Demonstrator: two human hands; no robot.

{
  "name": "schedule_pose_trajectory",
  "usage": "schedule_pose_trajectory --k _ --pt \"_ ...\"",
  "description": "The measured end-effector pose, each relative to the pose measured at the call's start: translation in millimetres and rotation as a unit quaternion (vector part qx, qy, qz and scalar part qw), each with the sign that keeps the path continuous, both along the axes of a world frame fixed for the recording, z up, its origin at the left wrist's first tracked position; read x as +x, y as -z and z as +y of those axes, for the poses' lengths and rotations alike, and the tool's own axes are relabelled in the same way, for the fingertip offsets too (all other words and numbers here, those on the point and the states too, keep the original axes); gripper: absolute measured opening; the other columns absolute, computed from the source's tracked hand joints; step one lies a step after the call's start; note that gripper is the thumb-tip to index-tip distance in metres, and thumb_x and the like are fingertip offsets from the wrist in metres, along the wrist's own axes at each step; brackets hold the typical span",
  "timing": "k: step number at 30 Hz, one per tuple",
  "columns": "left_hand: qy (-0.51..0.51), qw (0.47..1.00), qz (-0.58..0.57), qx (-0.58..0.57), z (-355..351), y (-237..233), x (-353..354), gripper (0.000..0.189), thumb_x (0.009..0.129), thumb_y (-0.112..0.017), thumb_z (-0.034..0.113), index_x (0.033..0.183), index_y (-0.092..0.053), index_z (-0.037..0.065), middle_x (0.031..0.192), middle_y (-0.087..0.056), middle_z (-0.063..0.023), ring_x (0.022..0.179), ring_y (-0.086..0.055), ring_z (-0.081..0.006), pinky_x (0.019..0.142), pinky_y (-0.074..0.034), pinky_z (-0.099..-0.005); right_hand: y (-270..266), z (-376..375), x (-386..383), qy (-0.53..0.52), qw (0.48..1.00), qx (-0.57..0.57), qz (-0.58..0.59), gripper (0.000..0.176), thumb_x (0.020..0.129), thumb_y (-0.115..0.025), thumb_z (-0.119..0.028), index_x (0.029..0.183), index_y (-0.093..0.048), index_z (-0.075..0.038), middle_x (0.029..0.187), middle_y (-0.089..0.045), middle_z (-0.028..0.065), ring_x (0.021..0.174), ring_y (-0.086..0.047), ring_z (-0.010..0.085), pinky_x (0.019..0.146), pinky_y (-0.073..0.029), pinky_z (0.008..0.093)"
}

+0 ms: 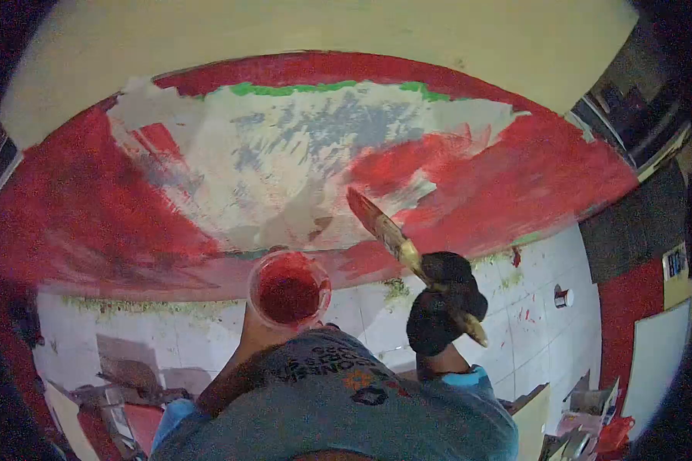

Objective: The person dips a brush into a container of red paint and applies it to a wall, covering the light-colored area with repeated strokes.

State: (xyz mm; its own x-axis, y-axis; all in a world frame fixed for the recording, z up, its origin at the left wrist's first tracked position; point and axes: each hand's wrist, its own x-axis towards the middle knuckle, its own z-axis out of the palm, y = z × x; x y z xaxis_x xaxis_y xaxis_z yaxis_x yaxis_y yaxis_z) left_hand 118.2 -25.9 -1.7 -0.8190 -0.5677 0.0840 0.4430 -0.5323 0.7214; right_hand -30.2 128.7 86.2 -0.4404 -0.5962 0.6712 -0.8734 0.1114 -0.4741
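Note:
My left hand holds a clear plastic cup from below, its fingers mostly hidden by the cup. Red paint fills the lower part of the cup and smears its inner wall. A black glove covers my right hand, which is closed round the handle of a paintbrush. The red-stained bristles point up and left, overlapping the painted surface in this view. That surface carries a large pale patch with grey streaks, surrounded by red, with fresh brighter red strokes right of the bristles.
Green paint edges the top of the pale patch, under a cream band. Below lies a white tiled floor with red and green spatters. A small can stands at the right, and assorted items lie at the lower right.

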Motion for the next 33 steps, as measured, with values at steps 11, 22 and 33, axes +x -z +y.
schedule_pose_trajectory --k 11,22,33 --pt "-0.093 0.989 -0.085 -0.081 0 13 -1 0.082 0.05 -0.08 0.005 0.119 -0.036 0.004 0.118 -0.046 -0.0093 0.11 -0.046 -0.0184 0.094 -0.035 -0.0339 -5 -10 -5 0.211 0.945 0.113 0.225 0.019 0.09 -0.04 -0.024 0.095 -0.043 -0.005 0.087 -0.058 0.0176 0.054 -0.055 0.0241 0.051 -0.048 0.0336" --pt "-0.181 0.943 -0.118 -0.252 1 2 22 0.09 0.049 -0.083 0.014 0.124 -0.035 0.004 0.121 -0.045 -0.0096 0.111 -0.045 -0.0183 0.095 -0.034 -0.0336 -31 -61 38 -0.218 0.937 -0.089 -0.258 0.029 0.074 -0.062 -0.014 0.097 -0.046 -0.004 0.087 -0.055 0.0108 0.071 -0.057 0.0221 0.058 -0.051 0.0345" --pt "-0.184 0.959 -0.089 -0.196 -11 14 27 0.08 0.054 -0.078 0.006 0.122 -0.036 0.001 0.124 -0.043 -0.0113 0.115 -0.041 -0.0206 0.098 -0.032 -0.0345 -27 -110 48 -0.216 0.953 0.133 -0.164 0.014 0.071 -0.065 -0.009 0.082 -0.056 -0.005 0.077 -0.06 0.0079 0.068 -0.061 0.0196 0.058 -0.047 0.0287"
